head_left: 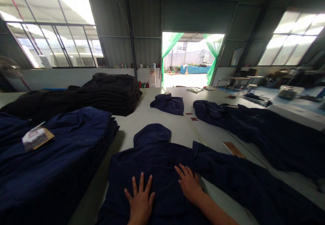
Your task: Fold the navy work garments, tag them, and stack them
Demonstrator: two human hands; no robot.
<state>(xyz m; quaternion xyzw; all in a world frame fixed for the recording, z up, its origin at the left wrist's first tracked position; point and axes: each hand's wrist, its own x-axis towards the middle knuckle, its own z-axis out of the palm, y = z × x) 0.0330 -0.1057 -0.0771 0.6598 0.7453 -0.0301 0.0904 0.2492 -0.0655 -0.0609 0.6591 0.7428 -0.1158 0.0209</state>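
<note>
Both hands down on dark navy cloth: left hand (141, 196) palm down, fingers spread wide; right hand (189, 182) flat too, fingers loosely fanned; we see neither gripping anything. The hooded jacket (156, 160) lies beneath both, its hood pointing away from us, on the pale table (142, 118). Risks, as we judge them: palms dragged unevenly could ruck the jacket's body into creases, and a sweep of the right hand could drag the navy length (241, 174) just beyond it. Whether that length is a sleeve or a separate garment, we cannot tell in this dimness. A leftward elbow might tip the navy stack (83, 133), its printed booklet (38, 138) sliding off the soft, uneven top. Our count: two hands, one hooded jacket, one navy stack left of the left hand, one booklet, one black stack (116, 94) farther ahead-left, one small navy bundle (170, 105) ahead of both hands, one brown slab (234, 149) ahead-right of the right.
</note>
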